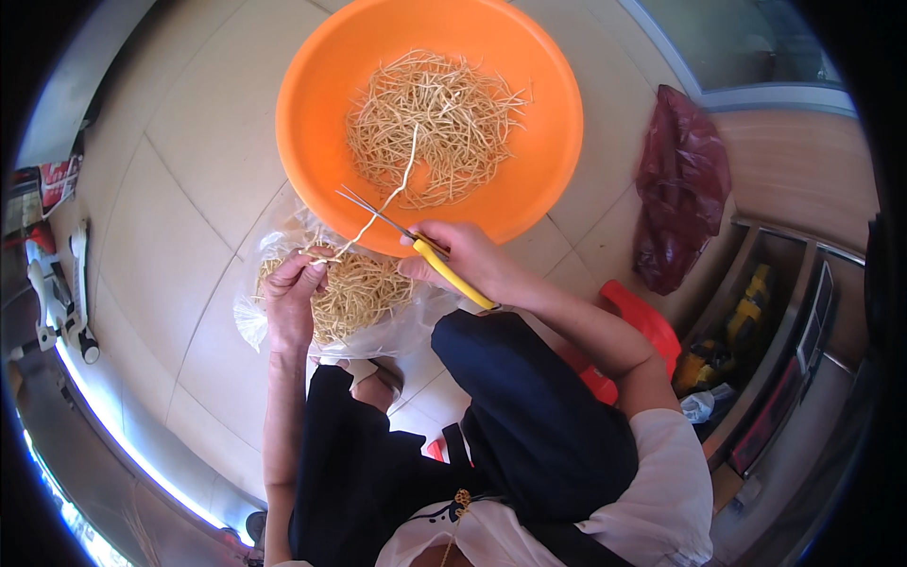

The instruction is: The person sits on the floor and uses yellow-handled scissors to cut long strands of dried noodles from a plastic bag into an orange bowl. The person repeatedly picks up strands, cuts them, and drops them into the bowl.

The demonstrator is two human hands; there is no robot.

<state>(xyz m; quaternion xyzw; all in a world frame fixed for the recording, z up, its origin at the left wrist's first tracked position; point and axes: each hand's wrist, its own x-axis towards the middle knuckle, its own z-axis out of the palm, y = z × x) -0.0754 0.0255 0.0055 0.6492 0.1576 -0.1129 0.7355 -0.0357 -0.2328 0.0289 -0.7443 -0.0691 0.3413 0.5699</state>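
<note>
My left hand pinches one end of a long pale root strand, which stretches up over the rim of an orange plastic basin. In my right hand are scissors with yellow handles. Their thin blades are spread and cross the strand near the basin's lower rim. A loose heap of thin tan roots lies in the basin. Below my hands, more roots fill a clear plastic bag, partly hidden by my left hand.
A dark red plastic bag lies on the tiled floor at the right. Beside it, a wooden shelf unit holds yellow-and-black items. Something red and plastic shows under my right arm. White wheeled equipment stands far left.
</note>
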